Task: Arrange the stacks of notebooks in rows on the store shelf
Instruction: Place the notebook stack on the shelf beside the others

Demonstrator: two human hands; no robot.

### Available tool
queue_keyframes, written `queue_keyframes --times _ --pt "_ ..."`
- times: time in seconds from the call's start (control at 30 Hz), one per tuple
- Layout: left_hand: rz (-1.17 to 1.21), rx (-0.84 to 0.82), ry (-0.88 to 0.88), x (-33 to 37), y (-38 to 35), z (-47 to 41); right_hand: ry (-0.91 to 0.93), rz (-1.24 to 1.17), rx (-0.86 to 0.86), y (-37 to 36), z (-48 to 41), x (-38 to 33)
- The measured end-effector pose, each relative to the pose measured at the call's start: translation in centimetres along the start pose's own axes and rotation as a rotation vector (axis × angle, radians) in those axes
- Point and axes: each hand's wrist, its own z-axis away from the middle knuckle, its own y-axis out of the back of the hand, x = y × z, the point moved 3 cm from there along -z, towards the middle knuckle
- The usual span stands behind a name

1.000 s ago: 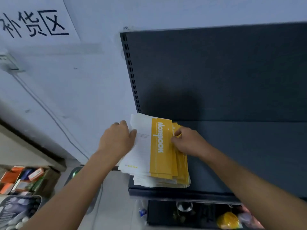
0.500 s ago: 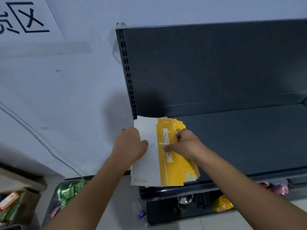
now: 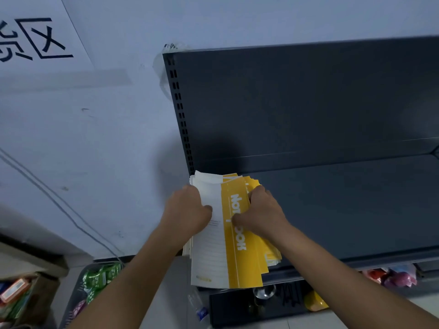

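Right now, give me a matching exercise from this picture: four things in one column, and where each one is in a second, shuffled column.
Things:
1. left hand
2. right hand
3. notebooks
4. green packets

Places:
A. bottom left of the view, below shelf level
B. gripping the notebooks' yellow side
C. gripping the notebooks' white side
D. at the shelf's left end

Pairs: 1-C, 2-B, 3-D, 4-A

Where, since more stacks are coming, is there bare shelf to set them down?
Free: the shelf deck right of the notebook stack, between the back panel and the front lip. Crowded: the left end by the perforated upright, where the left hand and right hand grip it.
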Motion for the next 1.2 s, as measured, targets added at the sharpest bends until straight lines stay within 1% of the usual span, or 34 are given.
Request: queue_keyframes --times 0.17,0.33,0.43,0.53,0.7,0.83,0.97,1.1,1.2 --pt "0.033 0.031 0.065 -0.7 -0.2 0.4 0.015 -0.063 -0.087 -0.6 -0.2 0.3" --pt "0.031 0.137 0.082 0.0 -0.3 1.0 -0.001 -0.030 -0.017 -0.7 -0.5 1.3" --pt "-0.045 0.171 0.062 0.8 -0.4 1.3 -0.016 -0.021 -0.040 -0.9 -0.7 2.1" --pt "-0.088 0.138 0.062 1.1 -0.6 1.5 0.002 0.003 -0.044 -0.8 -0.7 2.6" --pt "-0.145 0.017 0.083 1.5 -0.8 1.5 -0.020 -0.006 -0.115 0.0 -1.0 3.4" --pt "-0.132 -0.055 0.117 1.6 -0.4 1.3 0.008 0.049 -0.150 0.3 -1.1 3.5" --pt "-0.109 0.028 0.121 1.8 0.1 1.8 0.044 0.120 -0.110 0.4 -1.2 3.2" --pt "-0.186 0.093 0.094 1.7 0.3 2.5 0.077 0.158 -0.068 0.5 -1.1 2.8" --pt "-0.229 0.111 0.101 1.5 0.4 2.6 0.148 0.218 0.016 0.4 -0.7 2.3"
